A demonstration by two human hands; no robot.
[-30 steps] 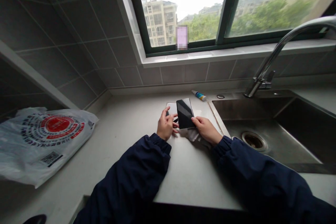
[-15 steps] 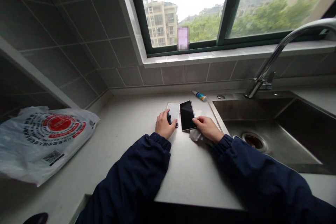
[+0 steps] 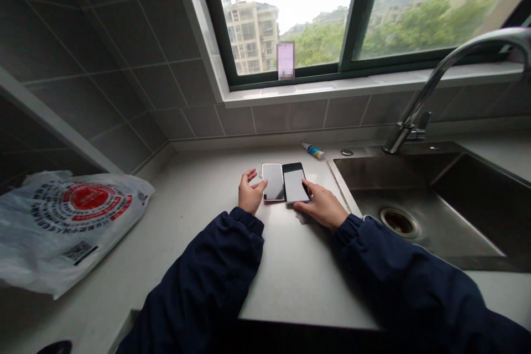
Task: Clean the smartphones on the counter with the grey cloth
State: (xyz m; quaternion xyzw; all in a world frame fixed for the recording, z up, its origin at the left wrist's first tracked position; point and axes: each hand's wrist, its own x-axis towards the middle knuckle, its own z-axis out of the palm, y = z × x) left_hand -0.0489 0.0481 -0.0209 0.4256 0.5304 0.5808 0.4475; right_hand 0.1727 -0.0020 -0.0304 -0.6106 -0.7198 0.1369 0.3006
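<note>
Two flat, glossy, phone-sized rectangles lie side by side on the white counter (image 3: pixel 282 265). The left phone (image 3: pixel 272 188) has a pale rim and a mirror-like face. My left hand (image 3: pixel 251 193) is at its left side, fingers apart, with the thumb at the phone's edge. Beside it, the black phone (image 3: pixel 293 183) reflects bright light over its lower part. My right hand (image 3: pixel 326 206) grips that one at its right edge and lower corner between thumb and fingers. Partly under the right hand lies a crumpled greyish wipe or cloth (image 3: pixel 303 218).
A white tube with a blue and yellow label (image 3: pixel 313 150) lies behind the phones. To the right are a steel sink (image 3: pixel 452 221) and a tall faucet (image 3: pixel 418 97). A white plastic bag (image 3: pixel 74 232) stands left. Behind is the window sill (image 3: pixel 323 88).
My left hand has drawn back left from the left phone's face. My right hand has shifted its grip, and the black phone has turned straighter beside the other.
</note>
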